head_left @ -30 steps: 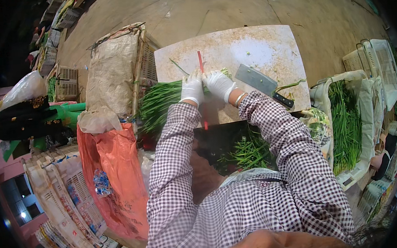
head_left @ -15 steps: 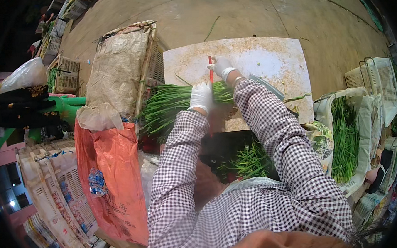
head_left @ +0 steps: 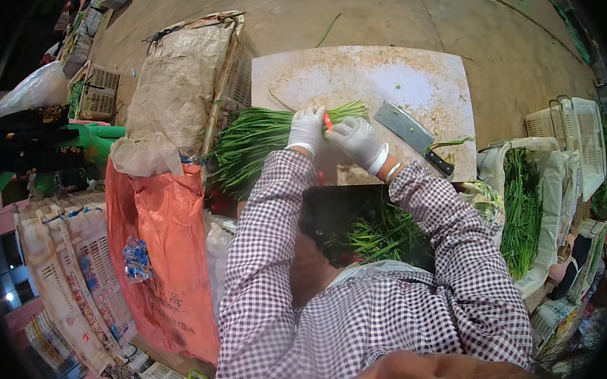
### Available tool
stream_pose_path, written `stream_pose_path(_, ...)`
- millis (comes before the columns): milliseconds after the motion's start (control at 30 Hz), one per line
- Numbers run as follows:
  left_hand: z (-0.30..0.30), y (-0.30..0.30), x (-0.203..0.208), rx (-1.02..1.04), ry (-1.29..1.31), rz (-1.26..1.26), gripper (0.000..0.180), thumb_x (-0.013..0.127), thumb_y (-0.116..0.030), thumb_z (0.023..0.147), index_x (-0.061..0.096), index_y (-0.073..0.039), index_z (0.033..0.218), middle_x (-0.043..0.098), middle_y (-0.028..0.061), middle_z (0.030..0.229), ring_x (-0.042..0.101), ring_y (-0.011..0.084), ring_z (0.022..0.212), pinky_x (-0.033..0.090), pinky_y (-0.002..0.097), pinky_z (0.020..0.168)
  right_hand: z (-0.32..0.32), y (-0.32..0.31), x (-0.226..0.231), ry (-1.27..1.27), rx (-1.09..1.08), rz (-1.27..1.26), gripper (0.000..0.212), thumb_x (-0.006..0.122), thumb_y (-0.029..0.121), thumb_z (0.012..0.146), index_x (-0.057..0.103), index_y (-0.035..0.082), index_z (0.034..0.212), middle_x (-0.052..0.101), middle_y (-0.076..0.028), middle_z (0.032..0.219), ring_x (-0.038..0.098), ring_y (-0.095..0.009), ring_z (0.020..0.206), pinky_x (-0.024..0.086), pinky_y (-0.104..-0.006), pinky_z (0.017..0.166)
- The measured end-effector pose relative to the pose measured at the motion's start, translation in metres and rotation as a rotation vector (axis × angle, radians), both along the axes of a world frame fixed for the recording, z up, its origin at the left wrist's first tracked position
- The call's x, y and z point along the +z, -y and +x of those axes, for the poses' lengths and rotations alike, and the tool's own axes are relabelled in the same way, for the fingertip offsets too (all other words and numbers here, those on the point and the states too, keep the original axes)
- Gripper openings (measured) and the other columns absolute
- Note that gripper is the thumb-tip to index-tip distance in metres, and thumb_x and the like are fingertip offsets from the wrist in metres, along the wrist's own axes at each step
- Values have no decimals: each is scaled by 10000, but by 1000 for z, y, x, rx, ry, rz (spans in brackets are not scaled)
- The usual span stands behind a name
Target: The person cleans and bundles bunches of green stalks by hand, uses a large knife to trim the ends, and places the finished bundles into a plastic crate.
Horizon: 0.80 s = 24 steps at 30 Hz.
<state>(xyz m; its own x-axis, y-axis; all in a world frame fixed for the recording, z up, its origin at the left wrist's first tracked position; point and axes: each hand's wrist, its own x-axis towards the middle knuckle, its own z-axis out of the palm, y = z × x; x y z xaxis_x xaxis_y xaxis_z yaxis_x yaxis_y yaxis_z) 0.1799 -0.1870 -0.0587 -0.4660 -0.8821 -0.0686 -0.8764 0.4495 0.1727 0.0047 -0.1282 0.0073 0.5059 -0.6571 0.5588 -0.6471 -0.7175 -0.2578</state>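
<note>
A bunch of long green chives lies across the left front of a white board, its leaves hanging past the left edge. My left hand, in a white glove, is closed on the bunch near its cut end. Round the chives there runs a red band, partly hidden by my fingers. My right hand, also gloved, pinches the band close beside the left one. To the right of it a cleaver rests flat on the board, its black handle toward me.
Left of the board stands a crate covered with a tan sack, and nearer me hangs a red bag. Loose greens lie below the board. At the right, a lined crate holds more chives.
My right hand has come down toward me from above the bunch, drawing the red band in against the chives. The cleaver is now uncovered by my arm. My left hand stays on the bunch.
</note>
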Motion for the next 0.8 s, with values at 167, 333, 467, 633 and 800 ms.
stream_pose_path(167,-9,0,21,22,29,108,909,879,-320,530,466,-102,1310,556,153,1135,532,316,1114,393,410,990,16,-63,-29,-136,159,243,189,641,194,748,608,110,914,551,-47,862,571,-227,822,471,-346,699)
stream_pose_path(333,-11,-2,29,34,73,128,1020,915,-364,476,434,-105,1337,552,144,1158,521,306,1145,387,407,1006,35,-75,-63,-86,89,282,68,596,147,717,588,96,762,544,-65,815,569,-247,787,490,-357,694)
stream_pose_path(467,-9,3,28,21,132,197,1016,912,-375,492,427,-93,1339,541,153,1191,507,312,1174,388,410,1012,-2,-84,-54,-69,216,260,88,589,142,752,602,100,828,565,-59,795,602,-237,767,515,-357,699)
stream_pose_path(633,-8,11,33,-26,115,274,1066,910,-379,464,403,-84,1353,517,181,1236,494,337,1197,386,420,1024,-26,-60,-26,219,74,286,131,680,103,751,650,129,875,639,-51,817,632,-251,719,524,-361,619)
stream_pose_path(800,-8,17,29,-69,124,319,941,830,-364,596,371,-103,1376,497,202,1286,462,347,1255,352,430,1048,10,2,6,267,-161,207,71,657,133,793,627,115,855,606,-76,773,622,-282,714,503,-379,620)
